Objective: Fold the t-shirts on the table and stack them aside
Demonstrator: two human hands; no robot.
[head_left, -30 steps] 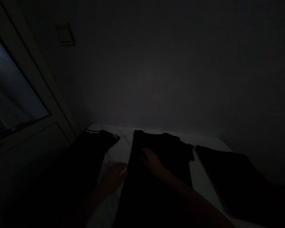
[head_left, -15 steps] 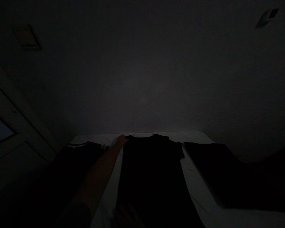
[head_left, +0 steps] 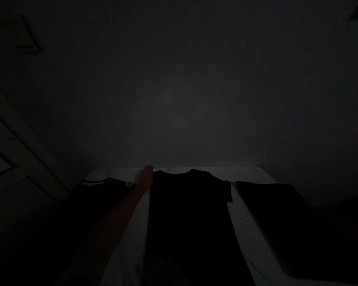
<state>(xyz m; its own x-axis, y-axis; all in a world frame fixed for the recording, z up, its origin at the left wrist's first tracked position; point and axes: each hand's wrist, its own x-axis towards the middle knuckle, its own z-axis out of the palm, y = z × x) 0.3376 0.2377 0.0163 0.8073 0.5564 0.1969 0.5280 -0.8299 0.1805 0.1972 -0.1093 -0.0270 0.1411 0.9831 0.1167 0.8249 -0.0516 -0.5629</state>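
Observation:
A black T-shirt (head_left: 191,222) lies spread out on a pale, marble-patterned table (head_left: 244,238), its neckline toward the wall. My left hand (head_left: 146,177) reaches to its upper left shoulder, fingers closed at the cloth edge there; the left sleeve is not seen spread out. Low in the picture, my right hand (head_left: 164,268) rests on or just over the lower part of the shirt. Only its faint outline shows, with the fingers seemingly stretched out. Deep shadow hides most of the detail.
Another dark T-shirt (head_left: 89,206) with a light band inside its collar lies at the left, partly behind my forearm. To the right is a flat dark piece, perhaps cloth (head_left: 280,222). A plain wall (head_left: 179,99) rises behind the table, and a panelled door (head_left: 26,167) stands at the left.
My left hand has shifted slightly left along the shirt's shoulder. The shirt's right sleeve edge looks smoother. The view has moved a little, and my right hand has become fainter.

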